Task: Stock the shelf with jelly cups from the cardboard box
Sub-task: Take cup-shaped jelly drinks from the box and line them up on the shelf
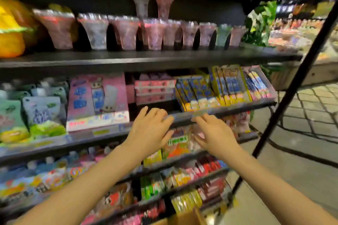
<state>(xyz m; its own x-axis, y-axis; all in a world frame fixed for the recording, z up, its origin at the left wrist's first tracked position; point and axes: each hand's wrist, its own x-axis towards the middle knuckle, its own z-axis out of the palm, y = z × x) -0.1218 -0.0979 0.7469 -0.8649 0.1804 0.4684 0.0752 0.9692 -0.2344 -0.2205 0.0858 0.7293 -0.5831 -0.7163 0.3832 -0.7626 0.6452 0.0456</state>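
Observation:
A row of clear jelly cups [126, 33] with pink, purple and green contents stands on the black top shelf [146, 58], and two more cups [151, 4] are stacked upside down above the middle of the row. My left hand [150, 129] and my right hand [214, 133] hover side by side in front of the second shelf's edge, fingers spread, with nothing in them. A corner of the cardboard box [184, 218] shows at the bottom edge, below my arms. The view is motion-blurred.
Pouch drinks [36, 111], a pink display carton [97, 100] and yellow-blue candy boxes [219, 87] fill the second shelf. Lower shelves hold colourful snack packs [182, 175]. A black slanted frame post [292, 86] bounds the rack on the right, with tiled floor [311, 115] beyond.

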